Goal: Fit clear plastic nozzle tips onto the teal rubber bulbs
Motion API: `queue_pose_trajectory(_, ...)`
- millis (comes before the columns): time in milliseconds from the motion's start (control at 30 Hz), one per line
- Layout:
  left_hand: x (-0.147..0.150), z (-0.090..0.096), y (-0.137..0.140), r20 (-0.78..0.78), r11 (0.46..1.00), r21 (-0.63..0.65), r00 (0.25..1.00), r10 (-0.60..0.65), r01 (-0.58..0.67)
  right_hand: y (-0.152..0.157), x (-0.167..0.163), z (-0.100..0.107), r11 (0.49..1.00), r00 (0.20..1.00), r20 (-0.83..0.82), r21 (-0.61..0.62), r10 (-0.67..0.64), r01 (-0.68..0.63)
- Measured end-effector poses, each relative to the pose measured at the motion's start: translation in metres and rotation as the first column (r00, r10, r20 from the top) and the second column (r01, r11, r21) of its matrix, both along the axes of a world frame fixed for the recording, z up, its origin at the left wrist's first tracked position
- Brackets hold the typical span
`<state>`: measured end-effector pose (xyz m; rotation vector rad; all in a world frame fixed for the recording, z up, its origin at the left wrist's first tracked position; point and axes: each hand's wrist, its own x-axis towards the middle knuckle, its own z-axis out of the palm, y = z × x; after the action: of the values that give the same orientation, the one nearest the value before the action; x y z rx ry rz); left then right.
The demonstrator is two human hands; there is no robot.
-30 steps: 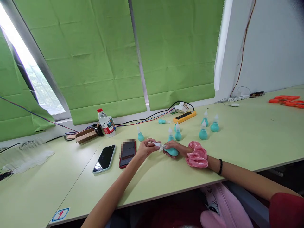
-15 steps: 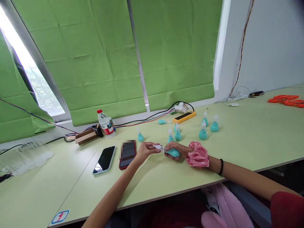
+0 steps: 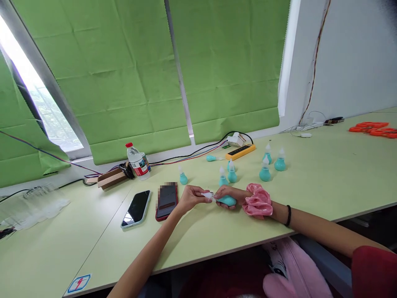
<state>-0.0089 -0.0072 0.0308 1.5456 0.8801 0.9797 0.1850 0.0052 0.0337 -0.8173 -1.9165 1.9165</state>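
Observation:
My left hand [image 3: 191, 199] pinches a whitish nozzle tip [image 3: 206, 195] between thumb and fingers. My right hand [image 3: 226, 191] is closed around a turquoise rubber bulb [image 3: 228, 200], which looks like the body of a nasal aspirator. The bulb lies on its side with its clear neck pointing left at the nozzle tip. Whether tip and neck are joined I cannot tell, as the fingers cover part of them. Just beyond the hands stand similar upright bulb aspirators [image 3: 232, 176], with another one [image 3: 183, 178] to their left.
Several more aspirators [image 3: 265, 174] stand to the right, and one [image 3: 211, 158] lies near a yellow power strip [image 3: 240, 152]. Two phones [image 3: 136, 209] rest left of my hands. A water bottle [image 3: 138, 163], an open cardboard box [image 3: 112, 179] and orange scissors [image 3: 369, 127] are farther off.
My left hand's fingers have shifted slightly, and the nozzle tip sits a little lower and farther right. My right hand stays around the bulb.

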Motion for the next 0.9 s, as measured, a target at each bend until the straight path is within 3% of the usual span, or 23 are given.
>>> queue_pose_trajectory(167,0.004,0.004,-0.003,-0.002,0.999,0.034,1.000,0.009,-0.009,-0.004,0.001,0.004,0.998,0.998,-0.058,0.051,0.032,-0.029)
queue_pose_trajectory(367,0.006,0.020,-0.008,0.014,0.984,0.176,1.000,0.001,-0.003,0.001,0.005,0.015,0.981,0.969,-0.234,0.188,0.079,-0.034)
queue_pose_trajectory(467,-0.001,0.021,-0.006,-0.181,0.941,0.329,0.973,0.145,-0.079,0.011,0.014,0.018,0.974,0.958,-0.282,0.224,0.048,0.018)
queue_pose_trajectory(533,-0.007,0.020,-0.005,-0.403,0.851,0.512,0.841,0.360,-0.119,0.017,0.021,0.018,0.936,0.944,-0.323,0.307,-0.066,0.170)
queue_pose_trajectory(600,-0.012,0.017,-0.003,-0.572,0.754,0.654,0.614,0.543,-0.059,0.023,0.027,0.017,0.813,0.899,-0.368,0.430,-0.238,0.392)
queue_pose_trajectory(667,-0.013,0.014,-0.002,-0.655,0.716,0.697,0.446,0.609,0.046,0.026,0.032,0.017,0.572,0.798,-0.405,0.557,-0.446,0.602)
queue_pose_trajectory(733,-0.012,0.009,-0.001,-0.700,0.709,0.689,0.392,0.597,0.150,0.029,0.036,0.017,0.295,0.662,-0.420,0.657,-0.621,0.694)
queue_pose_trajectory(767,-0.010,0.006,0.000,-0.716,0.705,0.680,0.388,0.580,0.201,0.030,0.038,0.017,0.190,0.601,-0.413,0.694,-0.684,0.694)
queue_pose_trajectory(833,-0.005,-0.001,0.002,-0.750,0.701,0.652,0.381,0.541,0.289,0.033,0.040,0.017,0.077,0.515,-0.370,0.751,-0.773,0.656)
queue_pose_trajectory(900,0.002,-0.007,0.005,-0.783,0.709,0.618,0.344,0.517,0.340,0.038,0.043,0.015,0.036,0.461,-0.322,0.787,-0.827,0.616)
